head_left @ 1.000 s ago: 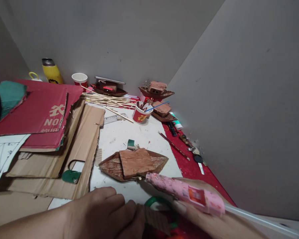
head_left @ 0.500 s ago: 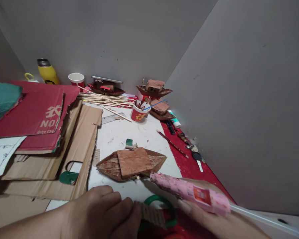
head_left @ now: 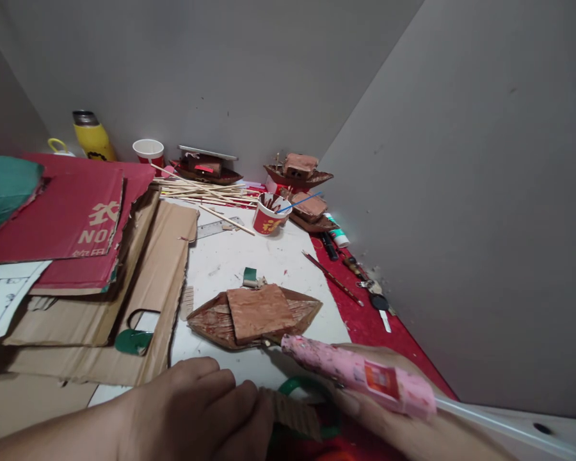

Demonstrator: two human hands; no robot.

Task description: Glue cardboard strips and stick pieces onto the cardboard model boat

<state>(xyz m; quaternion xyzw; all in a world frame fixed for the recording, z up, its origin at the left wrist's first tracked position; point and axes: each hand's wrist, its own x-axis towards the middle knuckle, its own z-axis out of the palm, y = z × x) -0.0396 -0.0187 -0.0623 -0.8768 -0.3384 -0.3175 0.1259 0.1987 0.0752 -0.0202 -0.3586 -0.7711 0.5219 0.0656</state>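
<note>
Nearest, the left hand (head_left: 206,410) hangs low with its fingers curled in; a corrugated scrap (head_left: 297,415) sticks out just past them, but the thumb is hidden and I cannot tell whether it is pinched. A green loop (head_left: 336,410) shows partly behind the scrap. The right hand (head_left: 388,426) is wrapped around a pink glue gun (head_left: 360,378), a clear glue stick (head_left: 499,419) trailing from its back end. The gun's tip is at the near side of a brown model boat (head_left: 259,310) — whether they touch I cannot tell. The boat sits upright on a white sheet (head_left: 216,256), its flat roof facing up. Cardboard sheets (head_left: 160,253) are piled to its left, and a pencil (head_left: 333,278) lies to its right.

Farther back, a red and white paper cup (head_left: 267,221) stands upright, its inner wall streaked dark brown; a blue stick (head_left: 300,202) leans out over the rim, and the bottom is hidden. Beside it is a second boat (head_left: 310,214). Thin wooden sticks (head_left: 206,191) lie in a loose heap behind. By the wall stand another paper cup (head_left: 148,153) — white inside, its bottom out of sight — and a yellow bottle (head_left: 93,136) with a dark top, contents hidden.
</note>
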